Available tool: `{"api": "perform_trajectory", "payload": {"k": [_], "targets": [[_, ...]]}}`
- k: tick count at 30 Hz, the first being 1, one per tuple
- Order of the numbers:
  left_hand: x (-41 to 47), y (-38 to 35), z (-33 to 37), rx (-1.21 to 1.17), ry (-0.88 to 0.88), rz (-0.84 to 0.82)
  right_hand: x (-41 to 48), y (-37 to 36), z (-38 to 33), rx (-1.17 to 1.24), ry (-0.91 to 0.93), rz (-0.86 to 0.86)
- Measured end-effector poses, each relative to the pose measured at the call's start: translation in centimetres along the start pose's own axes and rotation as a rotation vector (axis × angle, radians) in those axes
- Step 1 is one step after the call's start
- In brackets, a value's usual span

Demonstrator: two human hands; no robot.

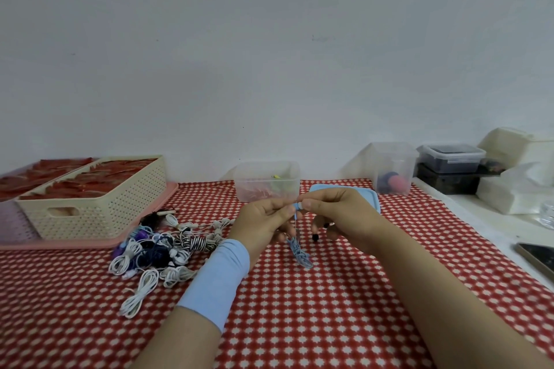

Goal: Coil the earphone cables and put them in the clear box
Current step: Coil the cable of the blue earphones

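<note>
a person's left hand and right hand meet above a red-and-white checked table. both pinch the top end of a blue earphone cable between thumb and fingertips, with the other fingers curled in. the cable hangs straight down from the pinch and bunches into a loose tangle below the hands. whether its lowest loop touches the cloth cannot be told. a small black earbud shows just under the right hand. a light blue sleeve band wraps the left wrist.

just behind the hands the clear box stands open on the table, reddish contents showing through its wall. its blue lid lies beside it, partly hidden by the right hand. to the left, a pile of earphones, mostly white with some striped and dark blue, sprawls across the cloth. beyond the pile a cream perforated basket filled with red items sits on a pink tray. a taller clear container stands at the far right of the cloth, against the white wall.
</note>
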State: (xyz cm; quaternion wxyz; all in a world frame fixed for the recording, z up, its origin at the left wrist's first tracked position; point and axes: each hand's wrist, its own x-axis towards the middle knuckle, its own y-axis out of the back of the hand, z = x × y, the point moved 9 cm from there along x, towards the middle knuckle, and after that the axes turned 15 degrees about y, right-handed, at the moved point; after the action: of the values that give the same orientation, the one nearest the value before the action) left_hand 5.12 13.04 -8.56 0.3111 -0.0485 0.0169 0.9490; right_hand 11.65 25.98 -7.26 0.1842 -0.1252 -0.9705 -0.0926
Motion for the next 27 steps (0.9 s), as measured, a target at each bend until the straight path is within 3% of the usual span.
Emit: {"api": "perform_trajectory", "payload": {"k": [5, 12, 27], "targets": [[0.0, 0.2, 0.1, 0.076, -0.025, 0.013, 0.0, 0.1, 0.3, 0.051, -0.031, 0.016], [-0.2, -0.7, -0.1, 0.021, -0.016, -0.093, -0.6, -1.1, 1.8, 0.25, -0.177, -0.101], [0.4, -0.5, -0.5, -0.055, -0.004, -0.083, -0.3, -1.2, 1.0, 0.237, -0.132, -0.073]]}}
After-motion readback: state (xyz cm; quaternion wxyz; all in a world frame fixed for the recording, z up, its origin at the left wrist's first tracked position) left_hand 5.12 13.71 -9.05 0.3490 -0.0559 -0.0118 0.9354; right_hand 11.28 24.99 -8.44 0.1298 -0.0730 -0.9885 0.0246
